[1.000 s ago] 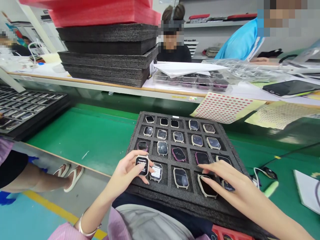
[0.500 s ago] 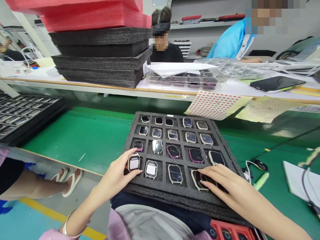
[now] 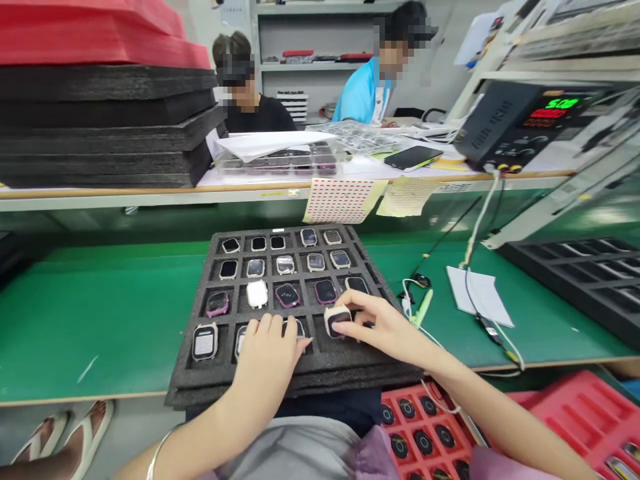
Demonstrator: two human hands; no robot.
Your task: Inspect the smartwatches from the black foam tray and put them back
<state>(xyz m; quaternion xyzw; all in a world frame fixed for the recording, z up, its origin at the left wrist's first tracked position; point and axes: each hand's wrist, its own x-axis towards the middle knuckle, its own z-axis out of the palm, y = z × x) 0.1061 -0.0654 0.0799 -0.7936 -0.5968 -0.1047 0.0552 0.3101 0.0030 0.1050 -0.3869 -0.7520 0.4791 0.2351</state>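
A black foam tray [image 3: 320,365] of smartwatch bodies without straps lies before me, with cream and purple cases in its square pockets. My right hand [image 3: 373,323] pinches a cream smartwatch [image 3: 336,323] between thumb and fingers at the front row's right side, tilted up from its pocket. Over the front row's middle hangs my left hand [image 3: 270,360], thumb apart from the fingers, partly covering a smartwatch [image 3: 295,328] and another beside it. At the front left corner, one smartwatch [image 3: 205,342] has a lit white screen. A purple smartwatch [image 3: 218,304] sits behind it.
Black foam trays with red foam on top [image 3: 105,127] are stacked on the shelf, back left. A power supply [image 3: 520,127] stands at the right. Cables and a white pad [image 3: 480,293] lie right of the tray. A red tray [image 3: 415,413] with round parts is below. Two people sit opposite.
The view has turned right. My left hand has left the front-left smartwatch and moved right over the row's middle. My right hand now tilts up the cream smartwatch it was touching.
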